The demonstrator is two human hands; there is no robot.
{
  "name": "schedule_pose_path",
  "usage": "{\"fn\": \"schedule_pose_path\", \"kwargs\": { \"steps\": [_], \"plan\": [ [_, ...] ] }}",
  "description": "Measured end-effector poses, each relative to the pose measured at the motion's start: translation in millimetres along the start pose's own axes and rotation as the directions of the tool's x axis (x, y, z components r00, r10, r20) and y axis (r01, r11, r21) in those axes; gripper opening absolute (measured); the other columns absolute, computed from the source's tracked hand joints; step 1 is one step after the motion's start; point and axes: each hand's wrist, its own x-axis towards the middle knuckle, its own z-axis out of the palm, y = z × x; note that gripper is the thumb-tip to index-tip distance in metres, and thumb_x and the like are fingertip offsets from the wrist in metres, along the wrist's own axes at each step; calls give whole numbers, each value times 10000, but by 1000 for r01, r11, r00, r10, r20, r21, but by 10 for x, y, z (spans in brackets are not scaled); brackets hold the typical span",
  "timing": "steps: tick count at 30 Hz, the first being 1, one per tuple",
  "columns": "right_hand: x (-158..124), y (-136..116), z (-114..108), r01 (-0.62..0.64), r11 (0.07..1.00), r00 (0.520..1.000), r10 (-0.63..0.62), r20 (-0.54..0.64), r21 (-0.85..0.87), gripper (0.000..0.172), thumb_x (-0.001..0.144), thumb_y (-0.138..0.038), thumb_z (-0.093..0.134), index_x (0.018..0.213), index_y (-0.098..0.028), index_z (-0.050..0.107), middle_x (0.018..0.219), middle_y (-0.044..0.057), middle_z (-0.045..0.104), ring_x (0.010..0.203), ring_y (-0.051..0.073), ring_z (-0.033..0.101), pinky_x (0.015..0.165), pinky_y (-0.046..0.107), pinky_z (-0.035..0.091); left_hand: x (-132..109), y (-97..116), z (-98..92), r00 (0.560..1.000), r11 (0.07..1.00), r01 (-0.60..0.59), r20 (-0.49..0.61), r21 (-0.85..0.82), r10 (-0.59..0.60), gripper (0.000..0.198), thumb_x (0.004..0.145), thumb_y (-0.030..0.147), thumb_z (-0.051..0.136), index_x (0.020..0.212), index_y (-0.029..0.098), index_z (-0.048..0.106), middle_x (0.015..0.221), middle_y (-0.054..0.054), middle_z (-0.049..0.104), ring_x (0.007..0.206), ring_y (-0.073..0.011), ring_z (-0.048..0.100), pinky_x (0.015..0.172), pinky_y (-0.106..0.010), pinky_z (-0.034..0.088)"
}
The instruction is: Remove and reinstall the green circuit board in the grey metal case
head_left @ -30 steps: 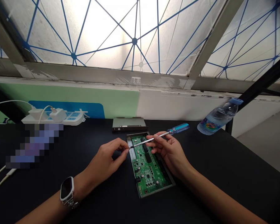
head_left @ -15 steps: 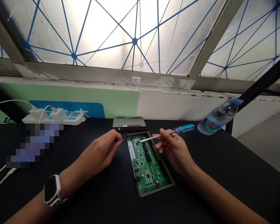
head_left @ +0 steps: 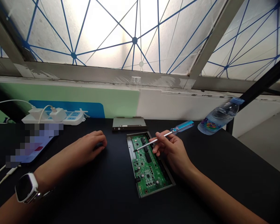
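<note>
My right hand [head_left: 170,147] grips a screwdriver [head_left: 183,127] by its metal shaft, with the clear blue handle pointing up and right. Its dark tip is over the left side of a green circuit board [head_left: 146,168]; whether it touches is unclear. The board sits in a shallow metal tray [head_left: 157,192] on the dark table. To the left of the tray, my left hand [head_left: 92,144] is low over the table, fingers curled and thumb close to the fingertips. Anything between those fingertips is hidden. A watch [head_left: 26,187] is on the left wrist.
A flat metal cover [head_left: 129,123] lies behind the tray. A water bottle [head_left: 218,118] leans at the right against a black bar. On the left are a white power strip [head_left: 76,117] with plugs, a partly blurred phone-like device [head_left: 40,147] and white cables [head_left: 3,179].
My left hand, which pinched a tiny pale piece beside the tray, has moved left and down. The screwdriver's tip has shifted down and slightly left across the board.
</note>
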Motion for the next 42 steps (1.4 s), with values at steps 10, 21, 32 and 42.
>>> {"fn": "schedule_pose_path", "kwargs": {
  "steps": [10, 21, 32, 42],
  "plan": [
    [-28, 28, -3, 13, 998, 999, -10, 49, -56, 294, 870, -423, 799, 786, -179, 660, 874, 86, 807, 515, 139, 695, 458, 221, 536, -30, -27, 28, 1000, 1000, 19, -4, -18, -19, 140, 887, 251, 529, 945, 248, 657, 1012, -44, 660, 851, -215, 665, 745, -313, 498],
    [-25, 4, 32, 18, 998, 999, -16, 33, -53, 322, 833, -452, 826, 774, -184, 657, 827, 77, 795, 500, 138, 672, 446, 232, 537, 25, -3, 104, 996, 996, 69, -45, -59, -71, 169, 843, 331, 611, 909, 257, 748, 995, -61, 672, 783, -218, 684, 673, -305, 538],
    [-31, 24, 33, 18, 999, 999, -16, 49, -30, 309, 851, -421, 819, 779, -186, 632, 788, 61, 786, 486, 131, 672, 448, 218, 540, 57, -124, 220, 996, 997, 15, -89, -75, -21, 192, 842, 243, 545, 816, 233, 734, 905, -58, 686, 708, -188, 659, 652, -290, 518],
    [-23, 24, -7, -1, 1000, 999, 1, 43, -3, 296, 880, -417, 790, 786, -184, 633, 745, 40, 757, 476, 122, 642, 446, 221, 530, 45, -57, 133, 994, 994, 76, -68, -82, -81, 206, 837, 355, 615, 975, 246, 722, 1008, -59, 684, 875, -239, 690, 739, -325, 539]
  ]
}}
